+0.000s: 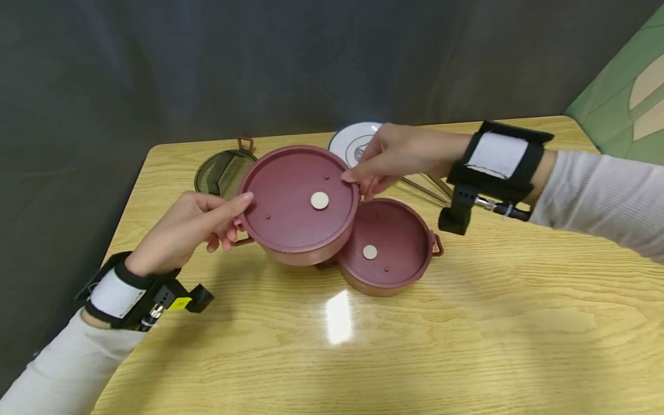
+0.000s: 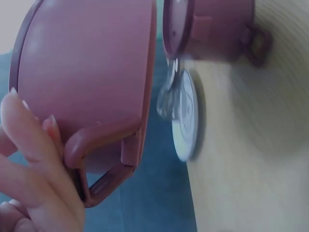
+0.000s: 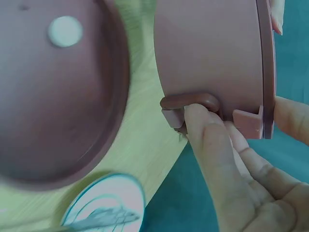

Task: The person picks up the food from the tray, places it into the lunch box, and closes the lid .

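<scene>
A round maroon pot (image 1: 290, 202) with a lid bearing a cream dot is lifted above the table, tilted toward me. My left hand (image 1: 189, 227) grips its left side, thumb on the lid's edge and fingers by the loop handle (image 2: 104, 140). At the far right side my right hand (image 1: 391, 155) holds it too; in the right wrist view its fingers bend at the other handle (image 3: 190, 100) while the thumb presses the lid. A second maroon pot (image 1: 399, 230), also lidded with a cream dot, stands on the table just right of the held one, partly hidden behind it.
Behind the pots lies a white plate (image 1: 344, 141) with blue rings and metal utensils on it. Thin metallic rods (image 1: 422, 190) lie to its right. A round dark-green-rimmed item (image 1: 207, 167) with a reddish handle sits back left. The wooden table (image 1: 467, 346) meets a dark curtain.
</scene>
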